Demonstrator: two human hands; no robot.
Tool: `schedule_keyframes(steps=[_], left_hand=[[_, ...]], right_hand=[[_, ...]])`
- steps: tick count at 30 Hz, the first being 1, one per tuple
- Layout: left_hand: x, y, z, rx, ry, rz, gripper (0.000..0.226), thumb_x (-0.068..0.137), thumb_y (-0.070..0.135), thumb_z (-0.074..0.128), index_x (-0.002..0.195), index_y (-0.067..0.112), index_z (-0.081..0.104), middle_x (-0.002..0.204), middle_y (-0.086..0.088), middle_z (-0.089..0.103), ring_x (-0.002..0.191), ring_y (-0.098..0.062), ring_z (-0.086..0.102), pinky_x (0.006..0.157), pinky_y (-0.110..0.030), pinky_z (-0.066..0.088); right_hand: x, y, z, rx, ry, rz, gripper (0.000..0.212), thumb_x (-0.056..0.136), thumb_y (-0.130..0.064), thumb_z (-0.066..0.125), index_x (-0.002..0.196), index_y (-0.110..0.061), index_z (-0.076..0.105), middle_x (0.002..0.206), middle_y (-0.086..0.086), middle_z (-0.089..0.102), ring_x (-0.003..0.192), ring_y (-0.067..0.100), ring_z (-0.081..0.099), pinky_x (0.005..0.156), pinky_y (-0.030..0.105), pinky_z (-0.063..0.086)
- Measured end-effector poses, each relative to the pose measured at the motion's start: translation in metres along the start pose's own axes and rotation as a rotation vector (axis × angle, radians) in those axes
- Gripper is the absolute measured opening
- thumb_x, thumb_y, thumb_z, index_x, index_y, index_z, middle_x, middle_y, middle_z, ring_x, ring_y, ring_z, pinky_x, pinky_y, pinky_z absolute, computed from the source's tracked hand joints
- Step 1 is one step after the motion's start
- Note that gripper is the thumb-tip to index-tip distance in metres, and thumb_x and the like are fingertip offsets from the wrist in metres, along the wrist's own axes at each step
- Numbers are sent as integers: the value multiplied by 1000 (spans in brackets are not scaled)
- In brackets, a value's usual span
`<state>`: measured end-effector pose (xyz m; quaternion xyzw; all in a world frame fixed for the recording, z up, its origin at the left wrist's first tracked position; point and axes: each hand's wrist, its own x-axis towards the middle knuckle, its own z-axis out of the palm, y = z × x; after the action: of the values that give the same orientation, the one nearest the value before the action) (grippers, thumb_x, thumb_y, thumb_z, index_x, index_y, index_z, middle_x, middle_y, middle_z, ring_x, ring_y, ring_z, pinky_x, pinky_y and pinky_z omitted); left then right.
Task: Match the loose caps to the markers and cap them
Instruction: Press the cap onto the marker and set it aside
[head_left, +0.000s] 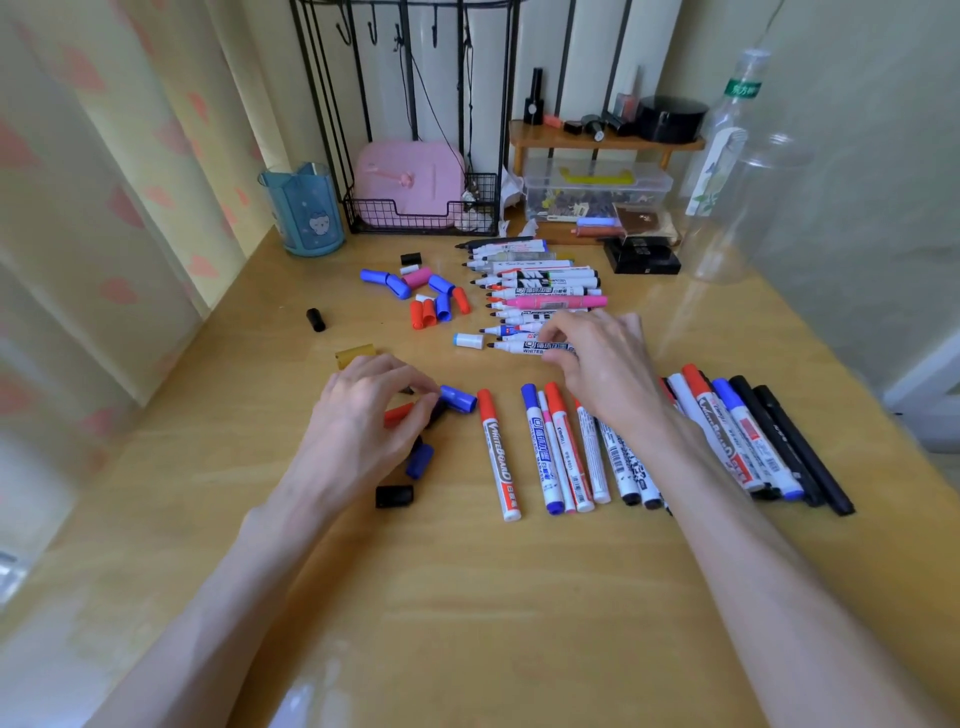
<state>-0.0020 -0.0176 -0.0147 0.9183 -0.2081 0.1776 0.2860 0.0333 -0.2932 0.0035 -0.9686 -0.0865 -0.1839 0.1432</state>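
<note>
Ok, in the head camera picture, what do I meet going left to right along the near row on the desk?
Left hand → blue cap → red-capped whiteboard marker → blue-capped marker → right hand, gripping an uncapped marker → black markers.

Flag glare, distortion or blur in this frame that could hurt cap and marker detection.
Head view: wide-angle bowing at the edges, so the curtain and bottle curve. Head view: glare streaks the table at its near edge and far right. Head view: soft overall, with fuzzy print on the marker that the right hand pinches. The left hand hides some caps.
</note>
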Motion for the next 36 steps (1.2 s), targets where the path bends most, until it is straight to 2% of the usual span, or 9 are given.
schedule_keyframes(steps=[4,7,11,14,18,24,29,32,36], left_hand=[[-3,-2,-7,24,-32,-45,2,94,36,73,95,33,73,96,17,65,99,-17,59,79,-43,51],[-5,-5,-15,41,-81,-50,13,88,47,74,91,34,71,89,17,64,89,-14,59,72,-36,47],[-7,1,-24,165,-271,-96,36,79,67,74,76,34,60,75,18,61,72,-11,58,62,-31,48],[-7,7,-25,272,-324,-94,48,75,80,68,77,32,63,75,19,59,70,-8,56,60,-29,44],[-7,14,-25,265,-403,-47,42,79,75,70,83,34,69,81,18,59,71,-6,55,60,-26,42],[-6,12,-20,-61,-154,2,24,92,54,70,87,32,62,79,15,63,72,-9,60,64,-33,51],[-7,18,-13,-190,-136,-16,28,92,54,69,97,27,63,75,13,68,64,-11,62,66,-36,55],[-6,17,-13,-203,-118,-15,28,90,56,69,97,30,63,81,16,68,68,-11,60,65,-27,50],[-5,15,-11,-210,-121,14,28,88,59,69,98,33,68,83,18,68,71,-13,61,65,-27,49]], right_hand=[[-19,-10,-6,28,-22,-73,11,97,-23,71,106,-25,64,102,-9,72,98,15,64,95,34,28],[-35,-14,-10,30,-30,-111,12,97,-22,71,106,-26,63,103,-10,71,100,14,63,97,36,31],[-48,-15,-17,56,-7,-123,11,97,-21,69,106,-26,64,106,-13,71,103,12,63,95,34,30],[-53,-16,-17,85,18,-123,12,97,-21,69,105,-27,62,105,-15,69,101,11,62,95,34,33],[-58,-20,-13,124,23,-114,12,97,-19,69,105,-26,62,102,-15,69,96,13,63,92,37,36],[-64,-24,-16,177,31,-171,14,99,-16,65,108,-25,62,104,-14,65,98,15,61,93,42,40],[-66,-27,-19,198,42,-216,17,98,-10,63,110,-22,64,104,-12,62,98,16,59,86,38,43],[-66,-28,-20,188,37,-236,17,98,-9,62,110,-21,64,103,-11,62,96,18,58,82,40,45],[-66,-30,-20,166,50,-245,17,98,-9,64,110,-22,64,102,-10,61,94,20,58,79,42,44]])
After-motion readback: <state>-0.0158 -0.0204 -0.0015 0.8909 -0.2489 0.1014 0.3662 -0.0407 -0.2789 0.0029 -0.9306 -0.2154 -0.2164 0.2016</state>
